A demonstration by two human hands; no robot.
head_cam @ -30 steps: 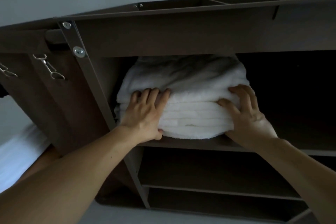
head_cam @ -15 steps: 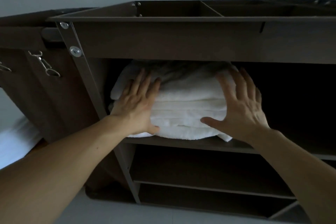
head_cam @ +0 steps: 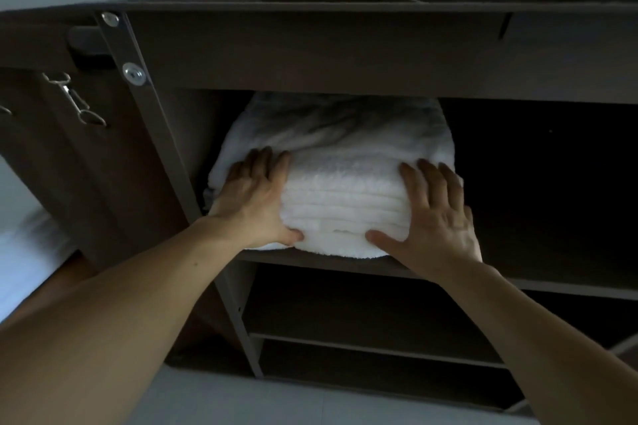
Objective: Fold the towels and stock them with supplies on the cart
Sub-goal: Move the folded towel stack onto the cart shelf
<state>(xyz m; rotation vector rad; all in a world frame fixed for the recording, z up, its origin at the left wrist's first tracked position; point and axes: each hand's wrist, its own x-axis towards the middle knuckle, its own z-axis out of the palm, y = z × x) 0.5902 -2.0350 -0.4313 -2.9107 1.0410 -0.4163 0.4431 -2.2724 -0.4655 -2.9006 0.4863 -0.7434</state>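
Two hands, the left hand (head_cam: 253, 203) and the right hand (head_cam: 436, 217), press flat with fingers straight, gripping nothing, against the front of the folded towel stack (head_cam: 345, 197) on the upper shelf (head_cam: 552, 286) of the cart (head_cam: 310, 55); stocking seems the step in hand, and next probably calls for a squaring push inward.

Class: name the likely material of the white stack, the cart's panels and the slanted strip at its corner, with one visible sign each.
Towels: probably cotton terry; fuzzy nap, soft folded layers. Cart panels: likely matt brown laminated board; flat, straight-edged. Slanted strip: seemingly metal; grey, with shiny bolt heads.
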